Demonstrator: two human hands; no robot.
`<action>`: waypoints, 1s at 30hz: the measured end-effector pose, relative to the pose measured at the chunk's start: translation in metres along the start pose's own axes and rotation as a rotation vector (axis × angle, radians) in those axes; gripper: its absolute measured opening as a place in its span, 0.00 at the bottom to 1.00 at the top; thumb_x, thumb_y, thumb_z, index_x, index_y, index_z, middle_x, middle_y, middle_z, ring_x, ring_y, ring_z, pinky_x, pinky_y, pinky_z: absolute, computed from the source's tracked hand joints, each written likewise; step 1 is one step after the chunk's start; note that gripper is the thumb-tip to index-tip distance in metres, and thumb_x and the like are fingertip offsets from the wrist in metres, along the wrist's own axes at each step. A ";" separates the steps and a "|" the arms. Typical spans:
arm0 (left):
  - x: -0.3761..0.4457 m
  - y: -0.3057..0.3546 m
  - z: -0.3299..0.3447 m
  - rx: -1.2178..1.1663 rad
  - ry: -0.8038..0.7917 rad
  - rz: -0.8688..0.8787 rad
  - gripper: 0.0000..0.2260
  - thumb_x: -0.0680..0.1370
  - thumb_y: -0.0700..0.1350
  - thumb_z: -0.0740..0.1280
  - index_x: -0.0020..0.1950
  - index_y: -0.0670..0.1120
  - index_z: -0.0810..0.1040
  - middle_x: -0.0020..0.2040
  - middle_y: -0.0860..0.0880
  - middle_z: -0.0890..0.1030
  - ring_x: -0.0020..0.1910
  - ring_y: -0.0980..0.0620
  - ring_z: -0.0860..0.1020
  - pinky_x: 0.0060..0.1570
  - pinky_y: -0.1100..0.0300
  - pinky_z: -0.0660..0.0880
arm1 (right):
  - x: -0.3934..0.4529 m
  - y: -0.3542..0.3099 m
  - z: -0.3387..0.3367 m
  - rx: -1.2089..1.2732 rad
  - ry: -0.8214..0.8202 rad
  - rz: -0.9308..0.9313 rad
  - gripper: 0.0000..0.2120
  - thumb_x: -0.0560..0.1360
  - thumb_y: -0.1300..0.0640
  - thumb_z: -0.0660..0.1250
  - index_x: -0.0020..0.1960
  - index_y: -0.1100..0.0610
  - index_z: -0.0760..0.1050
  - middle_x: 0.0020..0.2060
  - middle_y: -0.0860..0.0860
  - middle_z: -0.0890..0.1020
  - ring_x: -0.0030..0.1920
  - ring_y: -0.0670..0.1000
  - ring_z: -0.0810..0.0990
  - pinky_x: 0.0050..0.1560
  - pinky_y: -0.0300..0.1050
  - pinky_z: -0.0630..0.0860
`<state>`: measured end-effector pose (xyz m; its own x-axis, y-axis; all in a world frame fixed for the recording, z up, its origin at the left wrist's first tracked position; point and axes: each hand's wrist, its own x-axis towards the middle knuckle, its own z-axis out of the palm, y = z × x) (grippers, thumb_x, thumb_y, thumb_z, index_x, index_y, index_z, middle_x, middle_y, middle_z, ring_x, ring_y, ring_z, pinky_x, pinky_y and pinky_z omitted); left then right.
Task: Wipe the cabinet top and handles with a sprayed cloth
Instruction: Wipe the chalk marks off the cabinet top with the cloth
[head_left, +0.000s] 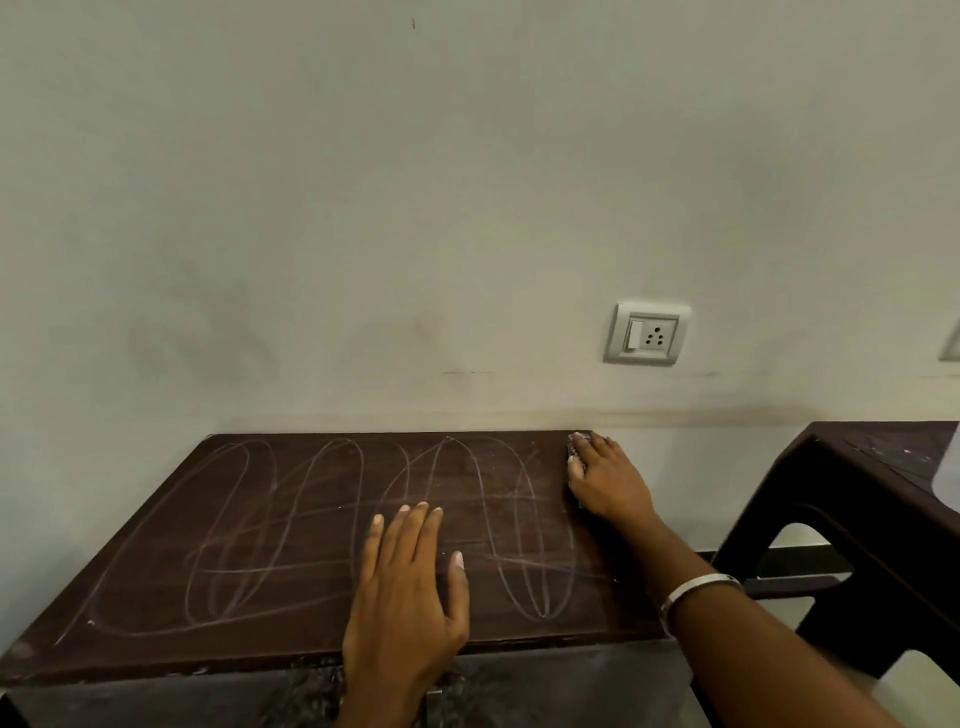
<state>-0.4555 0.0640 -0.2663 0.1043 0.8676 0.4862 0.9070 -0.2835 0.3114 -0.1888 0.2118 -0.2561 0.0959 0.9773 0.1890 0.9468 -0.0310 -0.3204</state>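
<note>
The dark brown cabinet top (291, 530) fills the lower middle of the head view and is covered with looping white chalk-like scribbles. My right hand (605, 480) presses a small dark cloth (575, 447) flat onto the top's far right corner, next to the wall; most of the cloth is hidden under the fingers. My left hand (410, 587) lies flat, fingers spread, on the front middle of the top and holds nothing. A metal handle (434, 699) peeks out on the cabinet front just below my left wrist.
A dark plastic stool (857, 519) stands close to the cabinet's right side. A white wall socket with a switch (647, 334) sits on the pale wall above the right corner. The wall runs along the cabinet's back edge.
</note>
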 end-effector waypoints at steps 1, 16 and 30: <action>0.000 0.000 0.000 0.000 -0.001 0.001 0.26 0.78 0.57 0.50 0.70 0.46 0.71 0.70 0.49 0.72 0.72 0.51 0.66 0.74 0.53 0.48 | -0.004 -0.006 0.001 0.005 -0.002 -0.023 0.27 0.80 0.45 0.47 0.77 0.51 0.57 0.78 0.50 0.57 0.78 0.51 0.52 0.78 0.48 0.48; -0.003 0.002 -0.003 0.028 0.011 -0.003 0.26 0.78 0.57 0.50 0.69 0.45 0.72 0.68 0.48 0.74 0.71 0.50 0.68 0.74 0.52 0.50 | -0.033 0.007 -0.003 -0.012 0.019 0.005 0.30 0.77 0.41 0.45 0.77 0.49 0.58 0.77 0.49 0.59 0.77 0.51 0.53 0.77 0.50 0.51; -0.003 0.003 -0.004 0.049 0.012 -0.013 0.27 0.79 0.56 0.50 0.68 0.43 0.73 0.67 0.46 0.75 0.70 0.49 0.69 0.74 0.51 0.50 | -0.070 0.005 -0.013 -0.011 0.057 -0.049 0.26 0.81 0.45 0.48 0.77 0.51 0.60 0.77 0.48 0.61 0.77 0.49 0.54 0.78 0.45 0.47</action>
<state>-0.4550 0.0585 -0.2632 0.0874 0.8662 0.4920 0.9273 -0.2513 0.2776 -0.1865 0.1400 -0.2594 0.0666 0.9642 0.2566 0.9542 0.0137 -0.2990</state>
